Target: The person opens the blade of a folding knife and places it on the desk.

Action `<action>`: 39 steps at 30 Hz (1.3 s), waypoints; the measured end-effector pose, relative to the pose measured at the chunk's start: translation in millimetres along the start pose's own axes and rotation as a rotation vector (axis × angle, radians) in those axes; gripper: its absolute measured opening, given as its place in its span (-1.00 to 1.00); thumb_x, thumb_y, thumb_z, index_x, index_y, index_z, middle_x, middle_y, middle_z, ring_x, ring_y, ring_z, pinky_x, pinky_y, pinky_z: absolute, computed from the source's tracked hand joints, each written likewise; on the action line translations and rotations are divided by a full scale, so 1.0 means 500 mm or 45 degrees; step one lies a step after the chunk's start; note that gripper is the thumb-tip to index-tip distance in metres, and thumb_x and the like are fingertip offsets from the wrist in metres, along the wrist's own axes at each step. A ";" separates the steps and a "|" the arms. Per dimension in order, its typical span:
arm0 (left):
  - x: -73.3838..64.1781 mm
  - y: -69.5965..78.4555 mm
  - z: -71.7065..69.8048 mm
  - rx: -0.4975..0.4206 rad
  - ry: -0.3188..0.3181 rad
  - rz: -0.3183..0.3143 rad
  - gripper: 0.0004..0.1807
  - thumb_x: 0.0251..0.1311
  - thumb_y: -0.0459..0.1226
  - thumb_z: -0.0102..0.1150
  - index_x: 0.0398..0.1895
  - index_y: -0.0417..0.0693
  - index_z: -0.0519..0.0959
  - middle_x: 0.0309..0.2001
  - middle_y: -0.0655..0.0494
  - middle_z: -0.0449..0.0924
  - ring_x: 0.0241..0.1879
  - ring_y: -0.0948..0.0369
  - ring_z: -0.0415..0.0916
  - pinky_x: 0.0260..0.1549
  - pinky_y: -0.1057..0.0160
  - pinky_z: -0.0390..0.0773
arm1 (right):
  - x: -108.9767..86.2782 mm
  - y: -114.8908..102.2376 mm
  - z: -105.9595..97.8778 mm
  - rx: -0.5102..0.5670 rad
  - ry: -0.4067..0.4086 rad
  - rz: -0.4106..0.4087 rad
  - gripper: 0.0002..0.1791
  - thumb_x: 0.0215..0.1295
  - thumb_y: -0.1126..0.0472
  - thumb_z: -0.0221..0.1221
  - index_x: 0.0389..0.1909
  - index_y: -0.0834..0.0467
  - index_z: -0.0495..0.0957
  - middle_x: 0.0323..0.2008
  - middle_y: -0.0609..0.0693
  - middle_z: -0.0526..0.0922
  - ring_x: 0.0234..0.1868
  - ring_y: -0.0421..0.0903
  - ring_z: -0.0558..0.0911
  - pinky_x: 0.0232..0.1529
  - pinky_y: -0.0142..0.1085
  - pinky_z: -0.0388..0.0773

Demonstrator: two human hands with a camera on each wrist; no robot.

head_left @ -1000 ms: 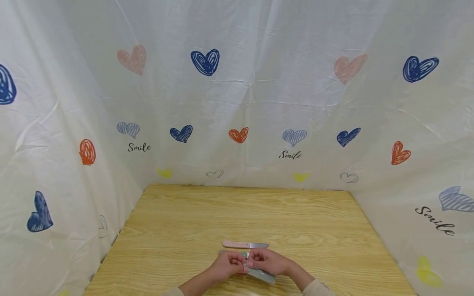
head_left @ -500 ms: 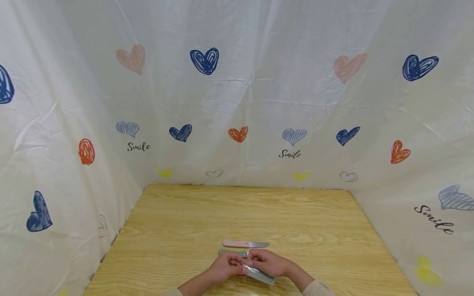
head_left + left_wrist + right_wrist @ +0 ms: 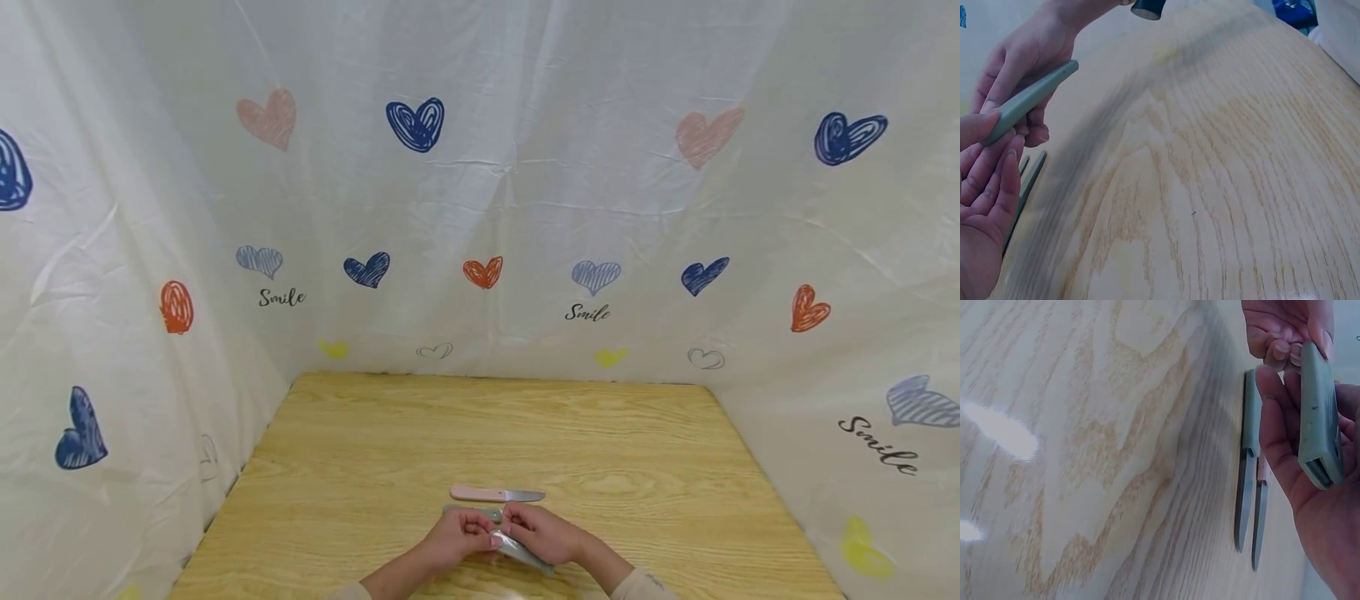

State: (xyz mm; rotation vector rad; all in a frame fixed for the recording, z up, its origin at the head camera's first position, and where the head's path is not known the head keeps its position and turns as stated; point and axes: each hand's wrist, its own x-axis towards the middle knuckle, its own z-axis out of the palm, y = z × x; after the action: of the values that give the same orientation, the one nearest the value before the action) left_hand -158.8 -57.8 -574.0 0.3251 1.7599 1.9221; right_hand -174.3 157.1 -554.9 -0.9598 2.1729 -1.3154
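Observation:
A pale green knife sheath (image 3: 1319, 419) with a slot in one end is held between my two hands, over the table. My left hand (image 3: 459, 537) pinches its far end between thumb and fingers. My right hand (image 3: 547, 533) holds it along its length, with the slotted end towards that wrist. Just beyond the hands lies a green-handled knife (image 3: 1250, 419), partly hidden by them in the head view. Behind it a pink-handled knife (image 3: 480, 495) lies flat, its blade pointing right.
The wood-grain table (image 3: 360, 442) runs back to a white curtain (image 3: 480, 208) printed with hearts, which also hangs on both sides. A dark cylindrical object (image 3: 1147, 9) sits at the right wrist.
Between my fingers the sheath has turned slightly, showing a narrower side in the head view. Both hands have stayed almost in place, and the pink-handled knife has not moved.

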 end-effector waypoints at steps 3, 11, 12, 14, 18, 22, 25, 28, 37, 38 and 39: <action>0.000 0.002 -0.002 0.045 0.012 0.020 -0.66 0.14 -0.39 0.29 -0.23 -0.60 0.49 -0.56 0.29 0.59 -0.48 0.34 0.61 -0.35 0.42 0.65 | 0.002 0.001 -0.002 -0.026 0.062 -0.007 -0.79 0.52 0.17 -0.09 -0.27 0.20 0.40 -0.50 -0.25 0.29 -0.50 -0.47 0.26 -0.46 -0.62 0.23; 0.004 0.002 -0.011 0.027 0.012 0.021 -0.81 0.13 -0.45 0.26 -0.29 -0.48 0.53 -0.57 0.30 0.57 -0.46 0.32 0.64 -0.26 0.24 0.72 | 0.010 0.003 -0.005 0.028 0.076 0.011 -0.77 0.51 0.14 -0.07 -0.24 0.21 0.45 -0.52 -0.24 0.30 -0.51 -0.47 0.27 -0.46 -0.61 0.21; 0.004 0.002 -0.012 0.013 0.010 0.014 -0.84 0.13 -0.46 0.26 -0.29 -0.44 0.53 -0.57 0.29 0.57 -0.45 0.30 0.65 -0.22 0.18 0.72 | 0.011 0.004 -0.004 0.045 0.069 0.015 -0.76 0.51 0.13 -0.07 -0.23 0.21 0.46 -0.52 -0.23 0.32 -0.51 -0.46 0.28 -0.46 -0.61 0.21; 0.003 0.003 -0.011 -0.017 0.001 -0.001 -0.87 0.13 -0.48 0.25 -0.30 -0.40 0.53 -0.57 0.26 0.57 -0.43 0.27 0.67 -0.17 0.06 0.71 | 0.013 0.004 -0.002 0.094 0.056 0.018 -0.76 0.51 0.14 -0.05 -0.23 0.23 0.46 -0.51 -0.20 0.36 -0.50 -0.46 0.29 -0.44 -0.61 0.23; -0.001 0.002 -0.011 -0.034 -0.023 0.005 -0.85 0.13 -0.49 0.25 -0.31 -0.46 0.52 -0.56 0.25 0.57 -0.43 0.27 0.66 -0.16 0.05 0.71 | 0.015 0.000 0.002 0.124 0.034 -0.002 -0.77 0.48 0.16 -0.01 -0.26 0.27 0.45 -0.52 -0.09 0.40 -0.51 -0.46 0.30 -0.44 -0.61 0.26; -0.004 0.001 -0.009 -0.027 -0.043 0.021 -0.73 0.15 -0.46 0.25 -0.26 -0.60 0.47 -0.56 0.26 0.57 -0.44 0.30 0.64 -0.22 0.18 0.72 | 0.014 -0.003 -0.001 0.042 0.078 -0.015 -0.80 0.47 0.17 0.00 -0.28 0.22 0.47 -0.54 0.04 0.46 -0.51 -0.47 0.32 -0.44 -0.61 0.29; -0.004 0.001 -0.008 -0.018 -0.046 0.030 -0.69 0.16 -0.43 0.26 -0.23 -0.62 0.47 -0.55 0.27 0.59 -0.44 0.31 0.65 -0.23 0.21 0.72 | 0.009 -0.002 -0.010 0.021 0.134 0.019 -0.82 0.47 0.18 0.00 -0.28 0.19 0.48 -0.50 0.06 0.51 -0.49 -0.44 0.36 -0.45 -0.58 0.33; -0.005 0.002 -0.009 -0.012 -0.025 0.021 -0.72 0.15 -0.42 0.28 -0.24 -0.56 0.51 -0.54 0.25 0.60 -0.42 0.29 0.66 -0.19 0.15 0.72 | 0.001 0.002 -0.023 0.043 0.192 0.072 -0.82 0.47 0.17 0.01 -0.25 0.19 0.47 -0.47 -0.04 0.47 -0.48 -0.42 0.36 -0.45 -0.56 0.33; -0.019 -0.007 -0.042 0.041 0.162 0.071 -0.66 0.17 -0.36 0.29 -0.15 -0.54 0.50 -0.48 0.27 0.59 -0.41 0.35 0.62 -0.29 0.41 0.67 | -0.029 0.026 -0.049 0.287 0.440 0.179 -0.74 0.47 0.20 0.00 -0.22 0.39 0.39 -0.45 -0.01 0.45 -0.48 -0.30 0.43 -0.51 -0.43 0.44; -0.020 -0.009 -0.047 0.051 0.196 0.084 -0.64 0.17 -0.36 0.28 -0.13 -0.56 0.49 -0.48 0.28 0.58 -0.42 0.37 0.60 -0.31 0.44 0.65 | -0.032 0.029 -0.049 0.311 0.466 0.183 -0.72 0.47 0.20 0.01 -0.22 0.41 0.39 -0.45 0.01 0.47 -0.48 -0.30 0.44 -0.49 -0.42 0.46; -0.021 -0.010 -0.051 0.051 0.235 0.088 -0.63 0.17 -0.36 0.29 -0.13 -0.56 0.49 -0.48 0.28 0.58 -0.42 0.38 0.59 -0.32 0.46 0.64 | -0.036 0.032 -0.049 0.327 0.492 0.185 -0.71 0.46 0.20 0.02 -0.21 0.43 0.38 -0.44 0.02 0.49 -0.47 -0.30 0.46 -0.47 -0.41 0.49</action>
State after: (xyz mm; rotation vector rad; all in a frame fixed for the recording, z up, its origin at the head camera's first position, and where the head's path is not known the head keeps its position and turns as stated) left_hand -161.4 -85.0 -580.7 0.2313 1.9300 2.0236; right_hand -184.0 190.2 -557.8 -0.4688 2.2159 -1.7682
